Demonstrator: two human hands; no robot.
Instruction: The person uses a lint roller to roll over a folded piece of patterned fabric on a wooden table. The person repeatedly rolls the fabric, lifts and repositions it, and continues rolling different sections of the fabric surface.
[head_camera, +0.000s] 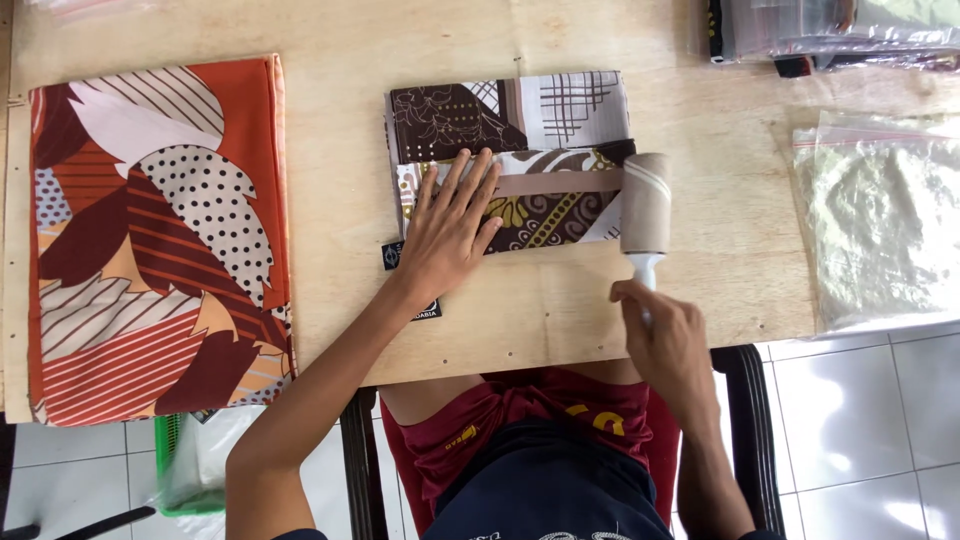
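I'm looking straight down at a pale wooden table (560, 310), and both hands are on the job. My left hand (448, 232) lies flat on the folded patterned cloth (520, 160), fingers spread and released, palm pressing the fabric's left part down against the board. Nothing is gripped there; it just pins the piece in place.

The cloth sits near the middle of the table, a brown, cream and yellow print folded into a neat rectangle, with a pale band running across its lower half. A small black tag (392, 254) pokes out at its lower left corner, just beside my wrist.

My right hand (665, 335) is clenched around the white handle of a lint roller (646, 205). The roller's drum stands upright in view, resting on the right edge of the folded cloth (touching it, as far as I can tell). The handle runs down into my fist, so most of it is hidden.

Off to the left, well apart, lies a bigger folded cloth (150, 240) in orange, brown and cream with a dotted patch. On the right edge rests a clear plastic bag (880, 220), and more bagged pieces (830, 30) are stacked at the top right corner. Below the table I see red shorts (520, 420) and a black chair frame (745, 420) over white floor tiles.
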